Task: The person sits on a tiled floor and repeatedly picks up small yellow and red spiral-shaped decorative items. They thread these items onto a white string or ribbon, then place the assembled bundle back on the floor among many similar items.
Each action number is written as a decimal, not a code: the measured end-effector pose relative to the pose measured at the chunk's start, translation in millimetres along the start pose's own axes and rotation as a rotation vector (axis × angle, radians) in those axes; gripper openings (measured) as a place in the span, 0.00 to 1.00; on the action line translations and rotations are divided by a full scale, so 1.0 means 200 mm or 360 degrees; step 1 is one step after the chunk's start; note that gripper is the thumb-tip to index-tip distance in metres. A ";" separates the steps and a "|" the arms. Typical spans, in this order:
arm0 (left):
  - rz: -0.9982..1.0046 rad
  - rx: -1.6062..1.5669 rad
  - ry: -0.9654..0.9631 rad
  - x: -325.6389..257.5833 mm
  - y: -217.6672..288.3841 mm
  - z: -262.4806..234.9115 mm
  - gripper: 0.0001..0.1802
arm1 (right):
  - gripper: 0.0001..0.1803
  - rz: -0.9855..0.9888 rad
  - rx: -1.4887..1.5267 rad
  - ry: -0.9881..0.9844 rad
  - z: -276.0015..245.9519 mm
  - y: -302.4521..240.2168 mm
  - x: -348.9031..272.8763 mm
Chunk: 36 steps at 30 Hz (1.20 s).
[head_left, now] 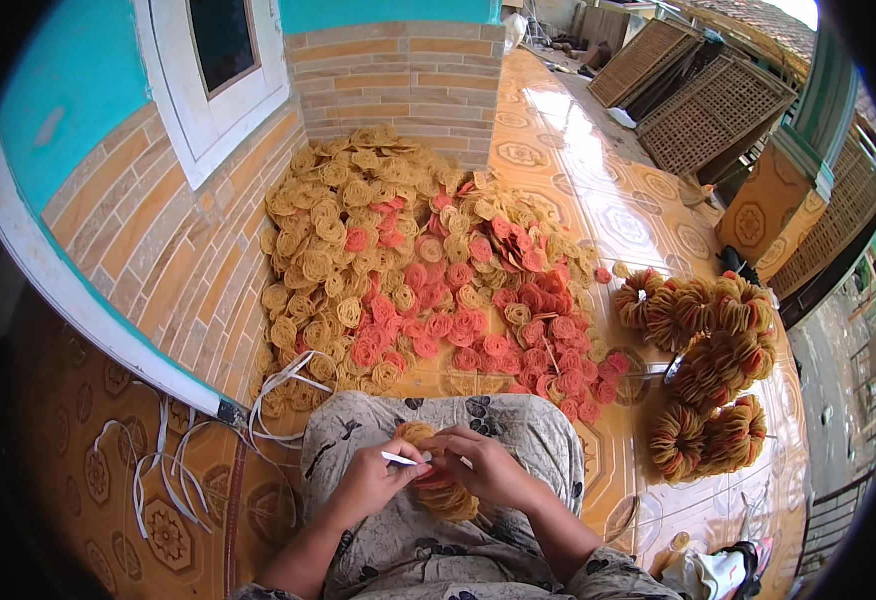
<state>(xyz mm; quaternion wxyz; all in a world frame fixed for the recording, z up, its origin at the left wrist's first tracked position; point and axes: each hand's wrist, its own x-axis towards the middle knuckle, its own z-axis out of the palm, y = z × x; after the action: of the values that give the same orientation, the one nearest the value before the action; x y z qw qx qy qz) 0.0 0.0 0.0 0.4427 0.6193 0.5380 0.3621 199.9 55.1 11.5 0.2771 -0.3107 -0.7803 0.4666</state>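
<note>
On my lap lies a bundle of yellow and reddish coiled discs, like dried crackers (448, 503), packed face to face. My left hand (373, 483) is closed around a narrow white plastic strip (400, 459), whose end points toward the right fingers. From the other side my right hand (490, 470) reaches over the top of the bundle, its fingers bent and pinched together close to the strip. What lies between those right fingertips is hidden. Just past my knees spreads a large heap of loose discs, yellow (328, 230) around the edges and red (438, 322) in the middle.
Several finished ring bundles (723, 360) of the same discs rest on the tiled floor to the right. Loose white strips (163, 460) lie at the left by the wall edge (108, 320). Woven drying racks (713, 115) lean at the far right. A white bag (703, 572) sits near right.
</note>
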 end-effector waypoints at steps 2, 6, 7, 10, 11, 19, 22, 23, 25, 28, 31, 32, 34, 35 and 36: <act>-0.0002 -0.0043 0.0005 -0.01 -0.01 0.01 0.05 | 0.16 -0.0084 -0.0080 -0.0029 0.02 0.01 -0.03; -0.0034 -0.0029 -0.0050 -0.03 -0.05 -0.04 0.08 | 0.13 -0.0285 -0.0277 0.0076 0.10 0.06 -0.01; -0.0088 -0.0067 -0.0024 -0.03 -0.07 -0.04 0.07 | 0.12 -0.0318 -0.0418 0.0158 0.11 0.06 -0.02; -0.0211 -0.0302 -0.0030 -0.03 -0.11 -0.05 0.06 | 0.14 -0.0478 -0.0626 0.0294 0.15 0.06 -0.05; -0.0237 -0.0400 -0.0044 -0.02 -0.12 -0.06 0.06 | 0.16 -0.0547 -0.0665 0.0323 0.15 0.06 -0.05; 0.0100 -0.0178 0.0052 -0.04 -0.10 -0.03 0.06 | 0.12 -0.0426 -0.0519 0.0139 0.16 0.10 -0.10; 0.0598 0.0344 -0.0040 0.00 -0.08 -0.07 0.08 | 0.10 -0.0229 -0.0324 0.0119 0.20 0.12 -0.11; 0.0759 0.0465 -0.0102 0.01 -0.08 -0.09 0.09 | 0.09 -0.0167 -0.0244 0.0102 0.20 0.12 -0.12; 0.0425 0.0152 -0.0262 0.05 -0.09 -0.14 0.08 | 0.08 -0.0107 -0.0115 0.0066 0.22 0.13 -0.14; 0.0332 0.0081 -0.0490 0.05 -0.09 -0.20 0.10 | 0.08 -0.0117 -0.0025 0.0048 0.26 0.15 -0.15; 0.1028 0.0938 -0.0469 0.05 -0.12 -0.19 0.09 | 0.07 -0.0039 -0.0029 0.0117 0.28 0.13 -0.16; 0.1240 0.1188 -0.0477 0.04 -0.13 -0.18 0.08 | 0.07 0.0016 -0.0005 0.0137 0.29 0.12 -0.16; 0.1643 0.1460 -0.0397 0.03 -0.16 -0.18 0.05 | 0.07 0.0123 0.0024 0.0165 0.29 0.11 -0.15; 0.1702 0.1430 -0.0322 0.03 -0.17 -0.17 0.06 | 0.08 0.0171 0.0029 0.0175 0.29 0.10 -0.15; 0.1772 0.1387 -0.0241 0.04 -0.19 -0.17 0.08 | 0.09 0.0221 0.0029 0.0190 0.29 0.10 -0.15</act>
<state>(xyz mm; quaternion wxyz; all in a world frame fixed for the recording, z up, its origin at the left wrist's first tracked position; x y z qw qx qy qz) -42.8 13.5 -23.8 -0.0597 0.9463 0.2053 0.2423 182.4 8.4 -35.4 0.2928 -0.3888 -0.7347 0.4725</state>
